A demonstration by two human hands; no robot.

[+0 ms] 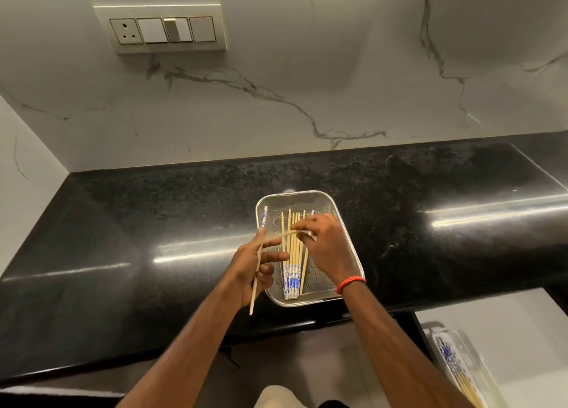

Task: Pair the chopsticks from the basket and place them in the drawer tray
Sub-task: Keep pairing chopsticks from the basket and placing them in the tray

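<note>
The left hand (255,269) grips one chopstick (257,264) upright, parked as half a pair; just right of it, the right hand (325,244) pinches a second stick (284,234) above the basket (350,241), the drawer tray (479,367) waiting near the right elbow

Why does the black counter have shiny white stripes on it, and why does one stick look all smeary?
In the head view, the polished countertop mirrors overhead light as glare streaks; the chopstick passing from right hand toward left hand is motion-blurred; the wide lens bends the edges.
</note>
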